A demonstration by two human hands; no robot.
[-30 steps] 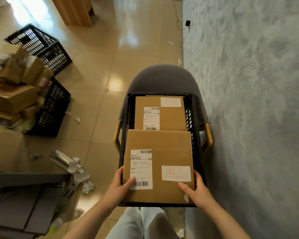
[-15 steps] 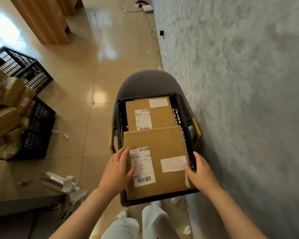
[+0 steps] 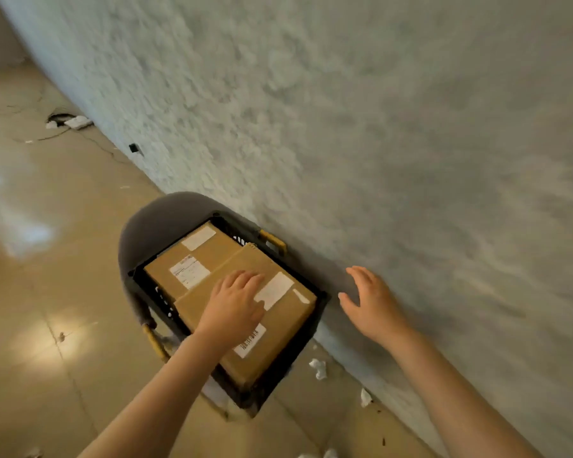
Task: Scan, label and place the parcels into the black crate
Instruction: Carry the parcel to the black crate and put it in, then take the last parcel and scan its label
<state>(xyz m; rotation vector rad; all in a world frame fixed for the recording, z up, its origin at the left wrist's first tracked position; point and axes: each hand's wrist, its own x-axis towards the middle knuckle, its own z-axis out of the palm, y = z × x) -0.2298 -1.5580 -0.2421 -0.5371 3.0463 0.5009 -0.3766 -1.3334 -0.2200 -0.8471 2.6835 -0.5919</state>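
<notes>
The black crate point(image 3: 313, 328) sits on a grey chair point(image 3: 156, 223) against the wall. Two brown cardboard parcels with white labels lie in it. The near parcel point(image 3: 285, 322) overlaps the far parcel point(image 3: 212, 249). My left hand point(image 3: 234, 307) rests flat on the near parcel with its fingers spread, covering part of its shipping label. My right hand point(image 3: 372, 305) hovers to the right of the crate, near the wall, fingers relaxed and holding nothing.
A textured grey wall point(image 3: 377, 143) runs close along the crate's right side. Crumpled white paper scraps point(image 3: 318, 368) lie on the tiled floor by the wall. A white power strip and cables point(image 3: 76, 122) lie far back on the floor.
My right hand let go of the near parcel's edge and lifted away to the right. My left hand slid further onto the parcel. The view swung right, toward the wall.
</notes>
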